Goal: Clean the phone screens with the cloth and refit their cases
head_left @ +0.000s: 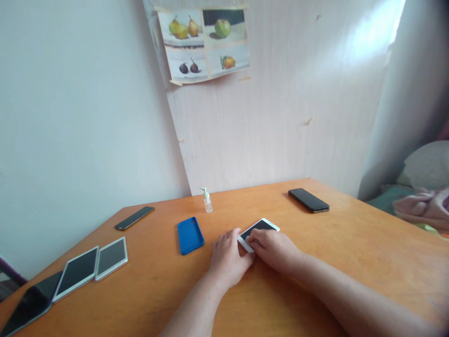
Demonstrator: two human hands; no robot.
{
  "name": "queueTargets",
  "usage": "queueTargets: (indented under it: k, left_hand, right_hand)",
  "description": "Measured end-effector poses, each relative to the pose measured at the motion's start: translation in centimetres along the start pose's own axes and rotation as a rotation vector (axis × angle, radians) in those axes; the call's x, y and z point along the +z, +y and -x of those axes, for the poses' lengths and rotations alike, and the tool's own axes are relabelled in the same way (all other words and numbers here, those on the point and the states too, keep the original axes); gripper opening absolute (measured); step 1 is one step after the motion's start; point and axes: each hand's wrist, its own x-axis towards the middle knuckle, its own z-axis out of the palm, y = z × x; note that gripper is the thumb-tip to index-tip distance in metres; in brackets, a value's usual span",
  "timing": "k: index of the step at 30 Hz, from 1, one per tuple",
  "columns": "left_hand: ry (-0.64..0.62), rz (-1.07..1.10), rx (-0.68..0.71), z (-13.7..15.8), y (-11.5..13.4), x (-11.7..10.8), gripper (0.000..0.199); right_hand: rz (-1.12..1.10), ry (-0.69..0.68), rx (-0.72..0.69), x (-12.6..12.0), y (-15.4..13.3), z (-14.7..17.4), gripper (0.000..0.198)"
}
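A white smartphone (267, 223) with a dark screen lies face up on the wooden table in front of me. My left hand (227, 257) is at its near left end, fingertips against the left edge and thumb by the bottom corner, gripping it. Over the lower part of the screen, my right hand (271, 245) has its fingers curled and pressed down. Something small and whitish shows at those fingertips, too hidden to name. To the left of my hands lies a blue phone case (190, 236), its hollow side up.
Behind the case stands a small clear pump bottle (208, 204). A black phone (308, 200) lies at the back right, another dark phone (135, 218) at the back left. A white phone (111, 258), a white tablet (76, 273) and a black tablet (33, 302) line the left edge.
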Motion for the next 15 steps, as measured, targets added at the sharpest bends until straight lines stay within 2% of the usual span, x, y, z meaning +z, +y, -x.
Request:
queueTargets:
  k: [4, 6, 8, 12, 15]
  left_hand:
    - [-0.02, -0.032, -0.012, 0.0, 0.2, 0.0, 0.061]
    - [-0.034, -0.052, -0.021, 0.0, 0.3, -0.1, 0.062]
    - [-0.046, -0.068, -0.03, -0.1, 0.3, -0.1, 0.061]
    - [-0.046, -0.094, -0.038, -0.1, 0.3, 0.0, 0.06]
    - [-0.041, -0.098, -0.034, -0.1, 0.2, 0.0, 0.059]
  right_hand:
    - [0.152, 0.067, 0.293, -1.6, 2.6, -0.9, 0.023]
    - [0.175, 0.086, 0.348, -2.1, 3.3, -1.2, 0.025]
    - [0.133, 0.06, 0.285, -1.9, 2.9, -1.0, 0.026]
    - [0.019, -0.063, 0.02, -0.7, 0.6, -0.2, 0.03]
    - [0.081, -0.033, 0.031, -0.8, 0.2, -0.2, 0.033]
